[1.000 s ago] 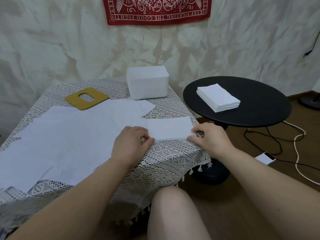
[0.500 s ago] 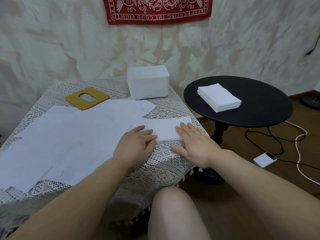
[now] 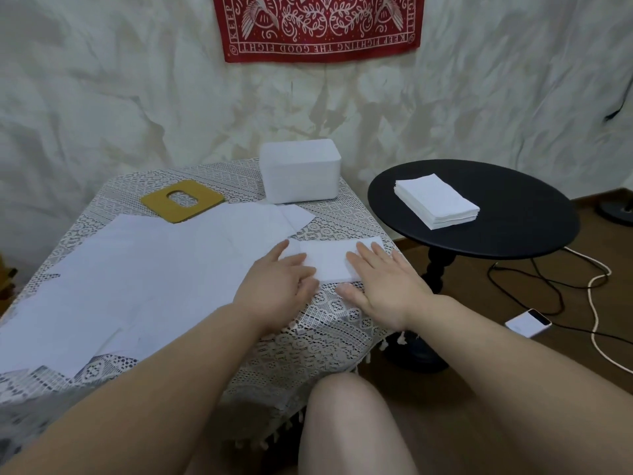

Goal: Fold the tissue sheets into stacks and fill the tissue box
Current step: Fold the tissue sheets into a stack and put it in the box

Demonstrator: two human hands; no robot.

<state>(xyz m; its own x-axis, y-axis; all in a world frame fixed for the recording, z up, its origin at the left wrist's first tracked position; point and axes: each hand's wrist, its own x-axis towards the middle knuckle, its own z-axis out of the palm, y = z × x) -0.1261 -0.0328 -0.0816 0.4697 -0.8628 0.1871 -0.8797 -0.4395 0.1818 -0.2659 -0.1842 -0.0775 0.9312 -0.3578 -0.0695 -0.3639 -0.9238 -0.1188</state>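
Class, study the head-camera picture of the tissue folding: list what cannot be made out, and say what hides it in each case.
1. Tissue box, head view: the inside is hidden by its own white walls, so how full it is cannot be told.
2. Folded tissue: both ends are covered by the left hand and right hand.
3. Loose tissue sheets: they overlap white on white, so the count is unclear.
4. Red wall cloth: its upper part is cut off by the top edge.

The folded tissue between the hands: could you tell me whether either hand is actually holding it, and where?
Neither grips it. The left hand and right hand press flat on the ends of the folded tissue.
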